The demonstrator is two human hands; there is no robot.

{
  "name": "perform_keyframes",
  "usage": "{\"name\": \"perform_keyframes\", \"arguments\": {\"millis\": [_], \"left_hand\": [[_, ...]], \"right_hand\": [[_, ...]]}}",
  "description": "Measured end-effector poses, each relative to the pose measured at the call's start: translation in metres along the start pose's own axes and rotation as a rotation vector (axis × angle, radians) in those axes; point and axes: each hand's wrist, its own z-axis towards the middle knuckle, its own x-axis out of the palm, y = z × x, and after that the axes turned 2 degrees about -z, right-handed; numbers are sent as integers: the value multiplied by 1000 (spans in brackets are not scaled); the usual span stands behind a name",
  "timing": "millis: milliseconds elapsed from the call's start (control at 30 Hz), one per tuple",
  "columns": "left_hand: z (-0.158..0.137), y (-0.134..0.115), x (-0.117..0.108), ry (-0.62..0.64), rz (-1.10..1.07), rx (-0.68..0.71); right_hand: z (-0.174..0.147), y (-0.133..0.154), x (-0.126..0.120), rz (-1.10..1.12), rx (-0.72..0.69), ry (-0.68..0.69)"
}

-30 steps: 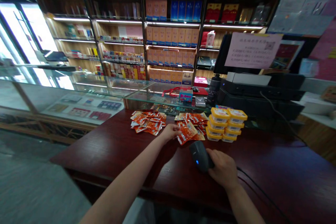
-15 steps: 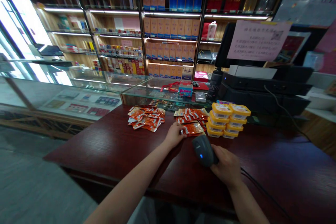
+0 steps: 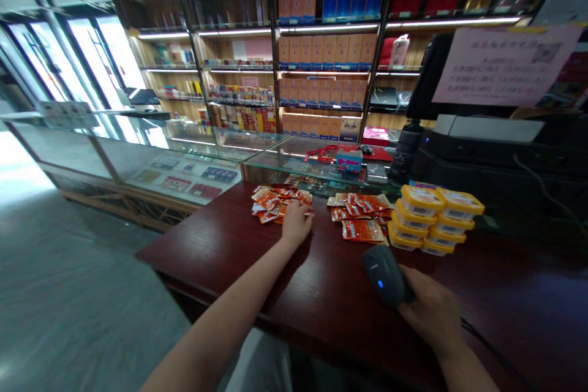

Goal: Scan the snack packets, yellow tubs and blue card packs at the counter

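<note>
My left hand [image 3: 296,222] is at the right edge of the left heap of orange-red snack packets [image 3: 269,198], fingers loosely bent and apart, with no packet visible in them. Part of that heap is covered by the hand. In my right hand [image 3: 429,303] is a dark barcode scanner [image 3: 384,275] with a blue light, held above the table and tilted toward the left. Beyond the scanner's head lies a second heap of the same packets [image 3: 356,203], a single packet [image 3: 362,231] lying flat at its front.
Yellow-lidded plastic tubs [image 3: 416,220] stand in stacks right of the packets. A dark wooden table [image 3: 321,294] carries everything. Behind it are a glass display counter [image 3: 289,162] and a small blue-pink box [image 3: 350,161]. The scanner's cable [image 3: 487,343] trails right; a monitor [image 3: 422,82] stands behind.
My left hand has left the front packet of the right heap and moved left to the left heap. The scanner stays in my right hand. The view has turned left.
</note>
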Motion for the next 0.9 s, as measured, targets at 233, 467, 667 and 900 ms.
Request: {"name": "perform_keyframes", "arguments": {"millis": [233,467,667,900], "left_hand": [[24,52,-51,-122,420,-367],[27,62,-64,-24,539,-358],[16,48,-76,-219,166,-169],[-26,14,-40,-299,-472,-118]], "right_hand": [[-3,-2,7,22,5,9],[-2,-2,8,3,12,-12],[-1,-2,6,7,17,3],[2,3,7,-31,-17,75]]}}
